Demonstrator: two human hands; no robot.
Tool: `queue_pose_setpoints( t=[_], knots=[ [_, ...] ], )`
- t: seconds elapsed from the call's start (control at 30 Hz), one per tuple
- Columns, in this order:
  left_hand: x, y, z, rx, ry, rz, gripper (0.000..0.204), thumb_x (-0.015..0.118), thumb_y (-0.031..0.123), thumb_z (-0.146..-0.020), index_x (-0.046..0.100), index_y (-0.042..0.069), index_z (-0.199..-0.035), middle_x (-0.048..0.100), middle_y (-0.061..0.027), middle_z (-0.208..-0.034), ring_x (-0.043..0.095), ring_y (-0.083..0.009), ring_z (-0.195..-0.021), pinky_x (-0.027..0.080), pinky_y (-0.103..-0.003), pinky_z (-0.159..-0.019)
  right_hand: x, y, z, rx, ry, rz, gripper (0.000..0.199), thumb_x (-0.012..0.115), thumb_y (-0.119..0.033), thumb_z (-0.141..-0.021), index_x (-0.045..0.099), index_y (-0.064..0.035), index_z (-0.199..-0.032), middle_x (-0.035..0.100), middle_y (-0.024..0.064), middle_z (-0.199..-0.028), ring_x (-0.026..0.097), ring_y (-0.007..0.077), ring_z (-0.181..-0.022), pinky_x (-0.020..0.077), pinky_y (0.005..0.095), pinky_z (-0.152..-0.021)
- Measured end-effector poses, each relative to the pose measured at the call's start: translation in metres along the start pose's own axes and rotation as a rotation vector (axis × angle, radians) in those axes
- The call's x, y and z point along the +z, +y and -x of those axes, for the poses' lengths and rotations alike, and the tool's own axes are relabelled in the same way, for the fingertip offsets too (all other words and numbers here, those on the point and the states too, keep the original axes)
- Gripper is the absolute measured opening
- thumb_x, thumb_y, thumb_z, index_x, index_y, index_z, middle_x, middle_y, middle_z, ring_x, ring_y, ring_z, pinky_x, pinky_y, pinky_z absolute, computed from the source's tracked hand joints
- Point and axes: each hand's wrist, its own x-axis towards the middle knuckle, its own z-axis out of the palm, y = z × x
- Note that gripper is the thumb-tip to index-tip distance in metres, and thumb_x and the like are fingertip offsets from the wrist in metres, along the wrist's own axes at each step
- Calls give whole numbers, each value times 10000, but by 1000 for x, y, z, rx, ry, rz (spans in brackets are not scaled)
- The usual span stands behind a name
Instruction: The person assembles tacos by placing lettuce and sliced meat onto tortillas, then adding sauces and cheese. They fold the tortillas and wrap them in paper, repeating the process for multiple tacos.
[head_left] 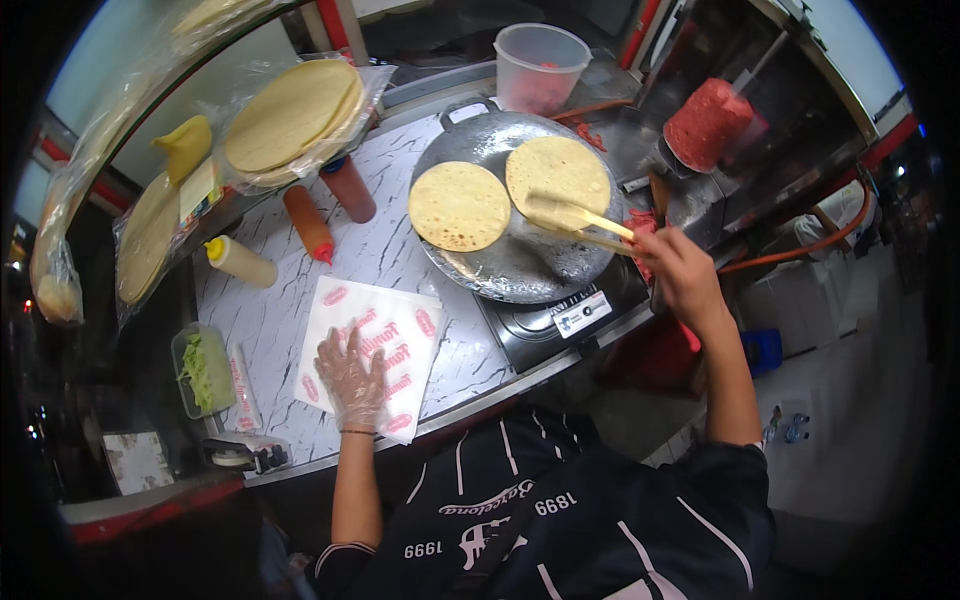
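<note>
My left hand (352, 375) wears a thin clear plastic glove and lies flat, fingers spread, on white wrapping paper (413, 338) with red print. My right hand (677, 272) is closed around the handle end of pale tongs (590, 222). The tips of the tongs, slightly blurred, are at the lower edge of the right flatbread (560, 170); whether they grip it I cannot tell. A second round flatbread (458, 206), browned in spots, lies to its left. Both rest on a wide dark metal griddle pan (500, 275) over a black stove (530, 335).
Beyond the pan stands a translucent bucket (540, 70); red meat (710, 122) is stacked on a spit at the right. Sauce bottles (308, 222) stand left of the pan. Bagged flatbreads (290, 120) lie at the back left, a tub of shredded lettuce (203, 372) at the left edge.
</note>
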Motion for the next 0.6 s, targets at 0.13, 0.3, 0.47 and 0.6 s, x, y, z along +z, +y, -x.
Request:
queue_pose_setpoints(
  t=[0.13, 0.3, 0.47, 0.6],
  knots=[
    [3, -2, 2, 10, 34, 0, 699, 669, 477, -992, 519, 154, -1594, 388, -214, -1655, 311, -462, -1530, 217, -686, -1257, 29, -38, -15, -264, 65, 41, 570, 665, -14, -843, 720, -155, -1393, 706, 117, -1061, 717, 279, -905, 596, 394, -755],
    [4, -4, 1, -3, -11, 19, 698, 654, 479, -999, 507, 159, -1601, 404, -213, -1648, 306, -468, -1534, 205, -686, -1262, 100, -94, -62, -157, 142, 76, 501, 658, -13, -881, 727, -107, -1368, 639, 127, -934, 700, 286, -768, 584, 412, -690],
    [4, -5, 2, -2, 9, 32, 694, 642, 481, -1007, 501, 161, -1605, 403, -212, -1654, 301, -464, -1539, 191, -684, -1268, 76, -74, -94, 151, 299, -142, 349, 673, -88, -1001, 694, -48, -1348, 660, 184, -959, 717, 371, -822, 571, 457, -743],
    [2, -7, 2, -7, -12, 83, 692, 641, 480, -1007, 504, 158, -1604, 393, -217, -1662, 296, -466, -1543, 184, -682, -1270, 61, -71, -80, 192, 358, -126, 336, 675, -122, -1008, 692, -60, -1337, 673, 176, -970, 705, 398, -846, 561, 495, -768]
  ],
)
